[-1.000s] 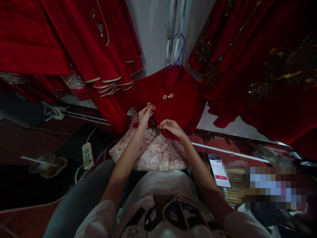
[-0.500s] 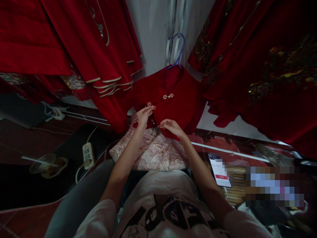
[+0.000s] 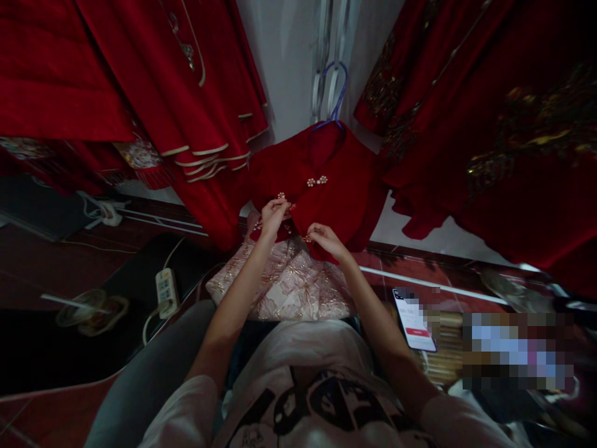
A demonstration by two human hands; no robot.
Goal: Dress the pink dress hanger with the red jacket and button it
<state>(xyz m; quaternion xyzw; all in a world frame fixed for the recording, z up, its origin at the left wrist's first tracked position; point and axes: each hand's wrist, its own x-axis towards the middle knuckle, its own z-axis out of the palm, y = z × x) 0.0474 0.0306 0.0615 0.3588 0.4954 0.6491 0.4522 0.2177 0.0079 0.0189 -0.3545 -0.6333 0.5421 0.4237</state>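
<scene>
Red velvet jacket (image 3: 326, 186) hangs on a blue wire hanger (image 3: 332, 93). Left hand (image 3: 272, 218) pinches its front edge at a pearl clasp; right hand (image 3: 326, 239) grips the hem, pink embroidered fabric (image 3: 289, 286) just below.

red jacket (image 3: 336, 199), pink gold-patterned skirt (image 3: 289, 289), purple hanger (image 3: 333, 93)

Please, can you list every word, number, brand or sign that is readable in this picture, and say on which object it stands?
No text reads clearly.
Phone: lines on the lit screen and a red bar, too small and partly pixelated.
White T-shirt: a large dark print, seen from above and distorted; no letters can be made out.
Power strip: markings too small.
Red jacket, held by the left hand and right hand: only pearl buttons, no writing.
</scene>
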